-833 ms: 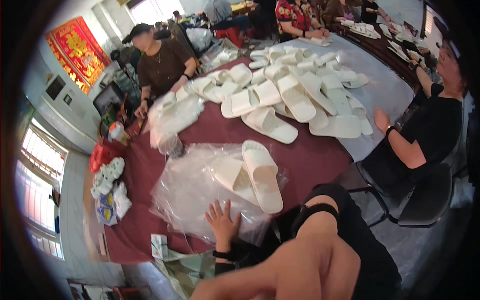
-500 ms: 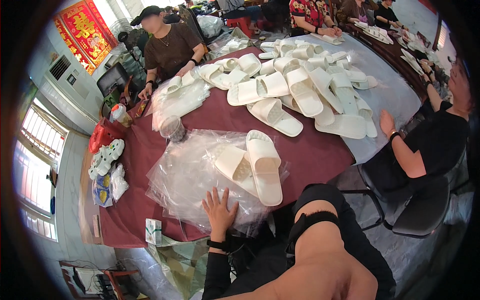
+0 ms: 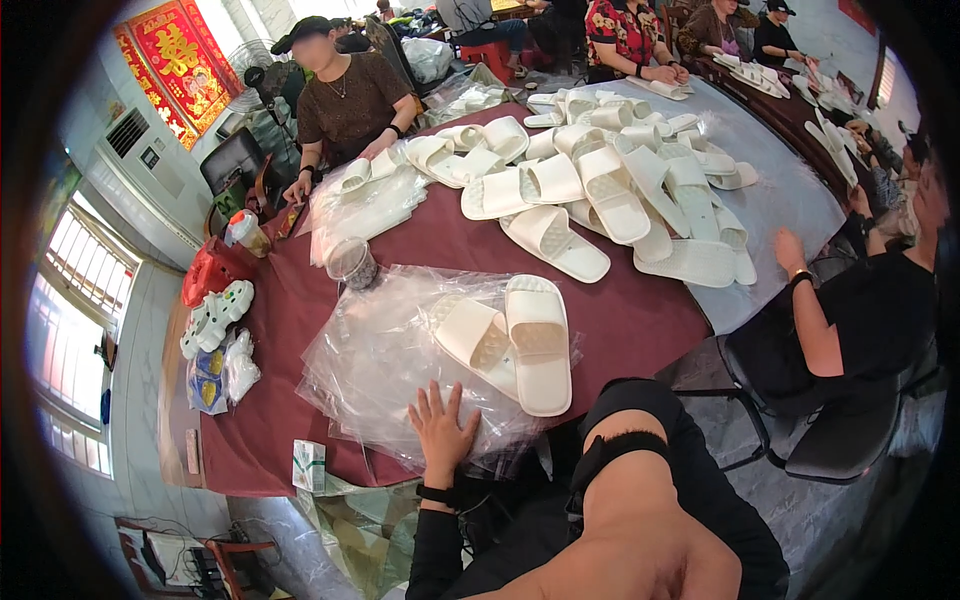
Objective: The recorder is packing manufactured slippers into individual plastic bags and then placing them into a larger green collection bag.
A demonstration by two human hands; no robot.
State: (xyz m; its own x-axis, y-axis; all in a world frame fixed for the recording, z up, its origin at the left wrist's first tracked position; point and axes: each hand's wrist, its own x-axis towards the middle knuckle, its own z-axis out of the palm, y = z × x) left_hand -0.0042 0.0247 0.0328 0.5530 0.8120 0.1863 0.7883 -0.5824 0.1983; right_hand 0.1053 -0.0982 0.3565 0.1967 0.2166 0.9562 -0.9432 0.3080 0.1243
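My left hand (image 3: 441, 430) lies flat, fingers spread, on a stack of clear plastic bags (image 3: 380, 360) at the near edge of the dark red table (image 3: 640, 320). It holds nothing. Two white slippers rest on the bags just beyond it: one (image 3: 538, 342) sole-down and lengthwise, the other (image 3: 474, 335) tilted to its left. My right arm (image 3: 640, 500), in a black sleeve, fills the lower middle of the view. Its hand is hidden.
A big heap of white slippers (image 3: 610, 180) covers the far half of the table. A clear jar (image 3: 352, 263) stands behind the bags. One person (image 3: 345, 95) sits opposite, handling bagged slippers, and another (image 3: 860, 300) sits on the right. A small green-and-white box (image 3: 309, 464) lies at the near left edge.
The view has shifted slightly. My left hand stays flat on the plastic bags, and the two slippers have not moved.
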